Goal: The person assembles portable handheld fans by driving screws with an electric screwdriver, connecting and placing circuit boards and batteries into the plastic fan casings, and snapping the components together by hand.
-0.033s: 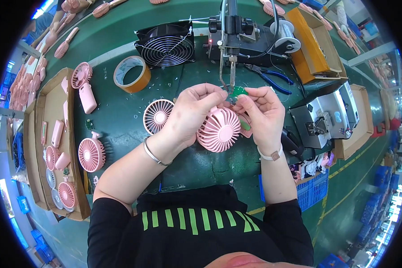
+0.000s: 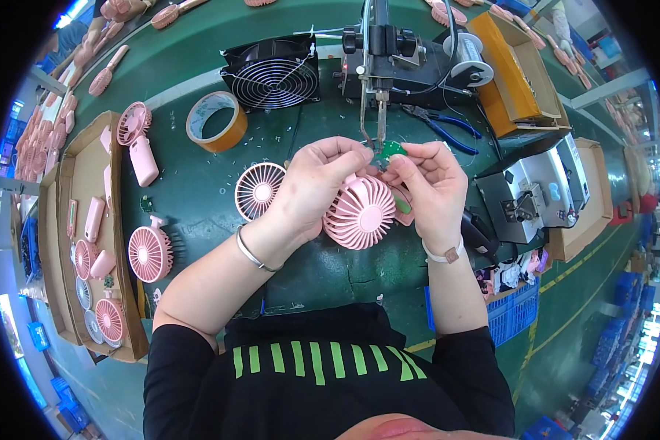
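Observation:
Between the thumb and fingers of my right hand (image 2: 433, 180) is a small green circuit board (image 2: 393, 150). It is held just below the tip of a soldering iron (image 2: 382, 121) that is fixed upright in a stand. My left hand (image 2: 326, 180) is pinched closed at the board's left edge; what lies between its fingertips is too small to make out. A pink fan head (image 2: 363, 213) with a slatted round cage sits beneath both hands. Partly hidden behind my right fingers is a pink piece with a green part. Beside my left wrist lies a pink fan grille (image 2: 261, 192).
A black cooling fan (image 2: 275, 77), a tape roll (image 2: 217, 122) and blue-handled pliers (image 2: 447, 128) lie beyond my hands. Cardboard trays of pink fan parts (image 2: 128, 323) stand at left. A solder spool (image 2: 471, 62), an orange box (image 2: 502, 81) and a grey-black device (image 2: 528, 194) are at right.

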